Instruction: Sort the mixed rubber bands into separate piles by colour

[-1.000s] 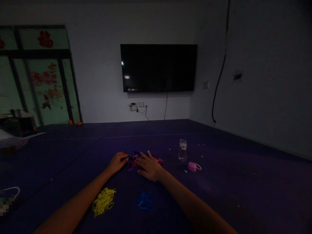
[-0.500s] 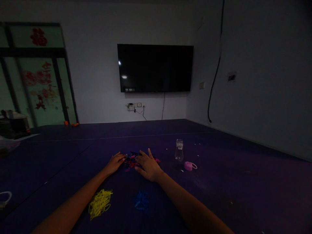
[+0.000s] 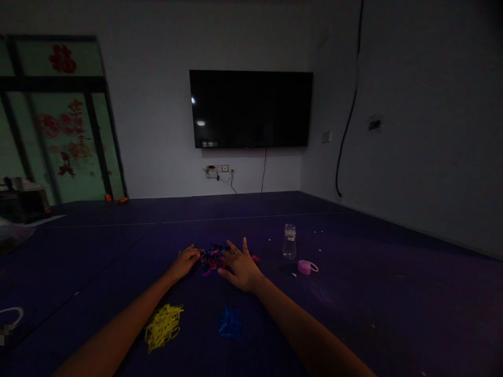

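A mixed pile of small rubber bands (image 3: 211, 257), pink, red, dark and blue, lies on the dark purple surface between my hands. My left hand (image 3: 186, 263) rests at the pile's left edge, its fingers bent and drawn together at the tips; what they pinch, if anything, is too small to make out. Over the pile's right part, my right hand (image 3: 241, 268) is open with fingers spread, covering some bands. Closer to me lie a heap of yellow rubber bands (image 3: 163, 327), beside my left forearm, and a smaller blue heap (image 3: 230, 323) between the forearms.
Right of my right hand stands a clear bottle (image 3: 290, 243), with a pink cap (image 3: 304, 267) with a loop in front of it. Small white scraps (image 3: 294, 275) lie around them. A white ring-shaped thing (image 3: 13, 314) shows at the left edge. Walls bound the surface behind and right.
My right hand has shifted slightly to the right, its fingers a little more raised, showing more of the mixed pile. My left fingertips have drawn back slightly from the pile.
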`<state>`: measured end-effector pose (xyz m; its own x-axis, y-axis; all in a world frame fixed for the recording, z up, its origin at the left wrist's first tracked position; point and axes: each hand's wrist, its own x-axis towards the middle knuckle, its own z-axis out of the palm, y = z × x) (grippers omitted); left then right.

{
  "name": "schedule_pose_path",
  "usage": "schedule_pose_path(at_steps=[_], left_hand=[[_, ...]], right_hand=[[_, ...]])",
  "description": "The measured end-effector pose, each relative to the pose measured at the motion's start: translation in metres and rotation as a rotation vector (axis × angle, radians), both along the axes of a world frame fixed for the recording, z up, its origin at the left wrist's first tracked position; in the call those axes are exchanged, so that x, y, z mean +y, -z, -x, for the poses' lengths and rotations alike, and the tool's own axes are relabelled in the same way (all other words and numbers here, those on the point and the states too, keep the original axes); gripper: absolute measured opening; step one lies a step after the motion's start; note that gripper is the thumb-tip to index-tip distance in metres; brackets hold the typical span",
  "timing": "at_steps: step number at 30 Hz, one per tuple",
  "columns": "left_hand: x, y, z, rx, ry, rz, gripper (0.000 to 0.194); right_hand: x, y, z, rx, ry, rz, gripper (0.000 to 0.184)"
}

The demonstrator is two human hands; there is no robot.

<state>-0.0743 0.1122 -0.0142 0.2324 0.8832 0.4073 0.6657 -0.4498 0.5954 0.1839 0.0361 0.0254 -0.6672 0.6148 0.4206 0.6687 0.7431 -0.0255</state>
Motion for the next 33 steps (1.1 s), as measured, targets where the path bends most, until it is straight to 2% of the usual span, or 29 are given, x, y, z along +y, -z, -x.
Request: schedule_pose_path(at_steps=[9, 26, 33], left_hand=[[-0.008, -0.009, -0.003, -0.175, -0.036, -0.018, 0.039], [-0.033, -0.015, -0.001, -0.461, -0.269, -0.067, 0.030], [-0.038, -0.020, 0.002, -0.534, -0.243, -0.055, 0.049]], right_hand=[[0.009, 0.009, 0.002, -0.043, 0.047, 0.030, 0.060], [0.003, 0.007, 0.000, 0.008, 0.102, -0.018, 0.069], [-0.002, 0.005, -0.003, 0.026, 0.100, -0.021, 0.070]])
